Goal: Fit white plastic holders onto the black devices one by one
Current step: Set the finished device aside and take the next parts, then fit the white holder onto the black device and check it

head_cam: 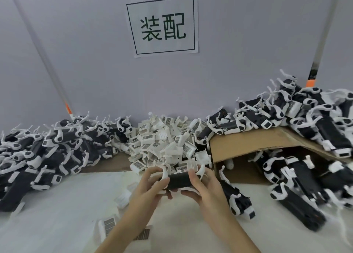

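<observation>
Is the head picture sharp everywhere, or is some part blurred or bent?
Head view: wide-angle bending curves the wall rails; the sign is sharp; both hands and the black device are slightly soft; lighting is even, no glare.

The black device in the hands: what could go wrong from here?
1. Both hands, left and right, grip the device close to its thin white prongs; hard pressing might bend one.
2. The holder pile lies just behind; a careless reach could scatter it.
3. Loose holders near the table edge may fall.
</observation>
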### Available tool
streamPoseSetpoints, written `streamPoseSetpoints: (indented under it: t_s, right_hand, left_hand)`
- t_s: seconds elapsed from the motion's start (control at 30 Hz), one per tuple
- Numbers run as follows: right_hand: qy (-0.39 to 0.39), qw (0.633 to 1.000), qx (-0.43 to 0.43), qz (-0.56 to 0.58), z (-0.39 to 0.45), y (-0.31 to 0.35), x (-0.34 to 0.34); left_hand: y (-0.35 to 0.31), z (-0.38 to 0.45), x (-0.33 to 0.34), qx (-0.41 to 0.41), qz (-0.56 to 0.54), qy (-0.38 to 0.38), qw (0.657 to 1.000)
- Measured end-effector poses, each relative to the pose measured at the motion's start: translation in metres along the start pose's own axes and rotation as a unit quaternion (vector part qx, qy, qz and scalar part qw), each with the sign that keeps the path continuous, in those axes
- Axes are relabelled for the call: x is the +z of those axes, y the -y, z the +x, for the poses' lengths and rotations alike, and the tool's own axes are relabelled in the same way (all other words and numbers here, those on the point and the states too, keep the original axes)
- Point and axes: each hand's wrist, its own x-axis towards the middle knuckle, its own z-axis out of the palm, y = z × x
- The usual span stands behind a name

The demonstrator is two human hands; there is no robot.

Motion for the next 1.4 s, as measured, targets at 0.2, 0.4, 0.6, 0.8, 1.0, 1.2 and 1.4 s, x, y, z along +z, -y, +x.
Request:
streamPoseSetpoints:
  t_s: [0.2,0.4,0.6,0.8,1.0,1.2,1.4]
  right_hand:
    - [0.021,0.995,-0.002,-0.101,-0.002,0.005,-0.004]
    - [0.037,0.992,0.018,-0.123,-0.004,0.01,-0.008]
    - [0.074,0.992,0.019,-0.102,-0.007,0.021,-0.012]
    - [0.12,0.992,0.048,-0.011,-0.004,0.021,-0.022]
    - [0.075,0.997,0.0,-0.019,-0.006,0.018,-0.014]
    - [-0.023,0.98,-0.085,-0.179,-0.009,0.017,-0.011]
    - [0.058,0.932,-0.151,-0.325,-0.014,0.008,-0.003]
  left_hand:
    - [0.007,0.004,-0.004,-0.013,0.024,-0.051,0.998]
    - [0.007,0.003,-0.006,-0.008,0.098,-0.054,0.994]
    - [0.004,0.0,-0.008,-0.029,0.052,-0.003,0.998]
    - [-0.005,0.005,-0.007,-0.092,-0.177,0.01,0.98]
    - [0.0,0.004,-0.004,-0.06,-0.073,-0.05,0.994]
    - [0.009,-0.008,-0.004,0.155,0.257,-0.004,0.954]
    - [0.002,-0.007,0.001,0.085,0.182,0.022,0.979]
